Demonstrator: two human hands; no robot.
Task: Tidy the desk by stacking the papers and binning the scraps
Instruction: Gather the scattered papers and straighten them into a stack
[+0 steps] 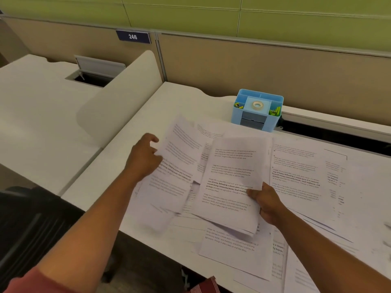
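— Gathering seems only partly done: the right hand (265,203) pinches a small stack of printed sheets (231,185) at its lower right corner, thumb on top, holding it just above the surface (131,163) in the middle of the frame.

— And the left hand (146,156)?

— Its fingers curl round the left edge of a loose sheet (179,166), which looks lifted and blurred, just left of the stack.

— How much is left?

— Most of it, I'd judge. Loose papers (296,176) are spread over the right half of the frame, overlapping at odd angles, and more lie under the stack toward the lower edge (232,248).

— Any scraps or a bin?

— I can't make out either. Only full pages show, so the binning looks not yet begun, or the scraps are hidden.

— Anything else there?

— A blue desk organiser (257,109) with a tape roll (257,105) sits beyond the papers, upper centre, near the partition.
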